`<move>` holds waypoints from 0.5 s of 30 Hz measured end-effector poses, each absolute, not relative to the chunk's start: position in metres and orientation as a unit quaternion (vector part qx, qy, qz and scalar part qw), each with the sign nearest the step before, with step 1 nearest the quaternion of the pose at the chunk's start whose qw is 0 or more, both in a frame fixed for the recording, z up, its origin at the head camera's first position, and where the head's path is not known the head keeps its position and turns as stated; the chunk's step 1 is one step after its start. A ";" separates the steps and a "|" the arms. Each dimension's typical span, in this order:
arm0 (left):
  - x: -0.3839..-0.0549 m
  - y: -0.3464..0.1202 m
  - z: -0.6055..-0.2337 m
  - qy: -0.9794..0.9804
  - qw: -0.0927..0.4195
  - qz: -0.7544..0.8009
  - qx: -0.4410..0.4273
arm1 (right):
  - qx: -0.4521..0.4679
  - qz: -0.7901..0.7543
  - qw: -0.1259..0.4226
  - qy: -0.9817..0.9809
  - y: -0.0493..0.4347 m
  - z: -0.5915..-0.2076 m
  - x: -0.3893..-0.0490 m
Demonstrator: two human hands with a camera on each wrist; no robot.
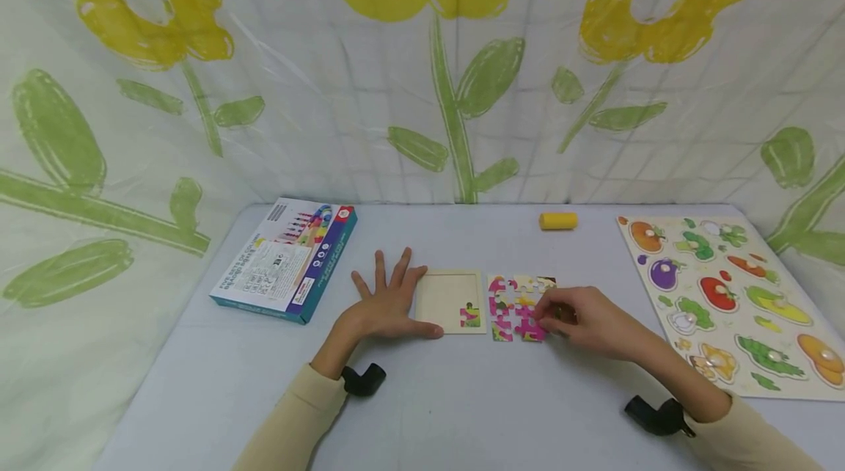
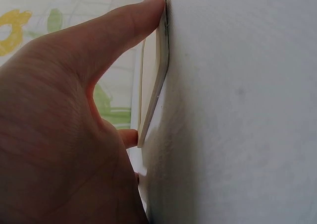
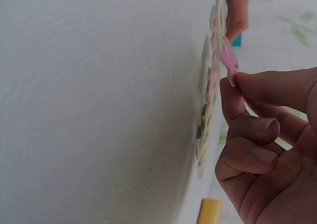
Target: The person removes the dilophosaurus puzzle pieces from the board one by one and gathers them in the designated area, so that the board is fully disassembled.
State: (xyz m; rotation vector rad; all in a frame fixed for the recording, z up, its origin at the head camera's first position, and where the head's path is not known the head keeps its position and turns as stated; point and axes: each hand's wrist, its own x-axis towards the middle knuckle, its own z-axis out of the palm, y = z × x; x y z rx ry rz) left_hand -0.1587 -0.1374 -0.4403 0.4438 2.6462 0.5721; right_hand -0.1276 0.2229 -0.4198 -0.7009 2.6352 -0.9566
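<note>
A square wooden puzzle frame (image 1: 439,302) lies flat on the table, with one green and pink jigsaw piece (image 1: 470,316) in its lower right corner. My left hand (image 1: 385,307) is spread at the frame's left side, fingers straight. Its thumb (image 2: 133,21) touches the frame's near edge and the index finger reaches the upper left corner. To the right of the frame lie several colourful loose puzzle pieces (image 1: 500,306). Above them my right hand (image 1: 587,320) pinches a pink jigsaw piece (image 3: 229,60) between thumb and index finger; the piece is tilted off the table.
A flat white and blue box (image 1: 280,262) lies at the left. At the back right is a yellow cylinder (image 1: 557,221). A vegetable peg board (image 1: 739,302) covers the table's right side. Behind the table hangs a cloth (image 1: 297,89) painted with flowers.
</note>
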 end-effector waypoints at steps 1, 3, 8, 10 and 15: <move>-0.158 -0.137 -0.440 0.946 0.197 0.204 0.158 | -0.240 -0.329 0.127 0.905 0.223 -0.420 -0.127; -0.158 -0.137 -0.439 0.946 0.196 0.203 0.158 | -0.239 -0.329 0.129 0.904 0.224 -0.421 -0.127; -0.158 -0.136 -0.438 0.947 0.195 0.199 0.157 | -0.245 -0.333 0.128 0.902 0.223 -0.426 -0.128; -0.158 -0.136 -0.437 0.947 0.196 0.199 0.156 | -0.247 -0.333 0.127 0.901 0.222 -0.427 -0.128; -0.158 -0.136 -0.438 0.948 0.194 0.201 0.155 | -0.247 -0.322 0.120 0.906 0.219 -0.428 -0.129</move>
